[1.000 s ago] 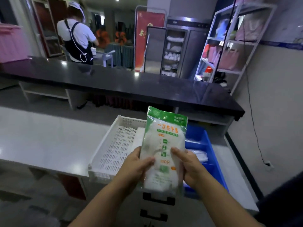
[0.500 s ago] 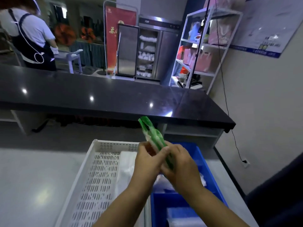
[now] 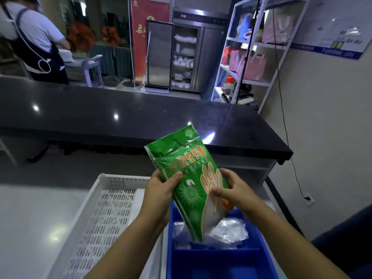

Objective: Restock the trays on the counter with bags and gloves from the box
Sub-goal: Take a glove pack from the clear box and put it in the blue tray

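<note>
Your left hand (image 3: 159, 195) pinches the green glove pack (image 3: 187, 178) by its left edge while your right hand (image 3: 235, 190) clasps its right side. The pack is tilted over the blue tray (image 3: 217, 253), which holds clear plastic (image 3: 229, 231). A white tray (image 3: 104, 218) sits just left of the blue tray.

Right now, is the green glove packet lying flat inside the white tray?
No, the left hand and right hand hold the green glove packet tilted over the blue tray.
</note>
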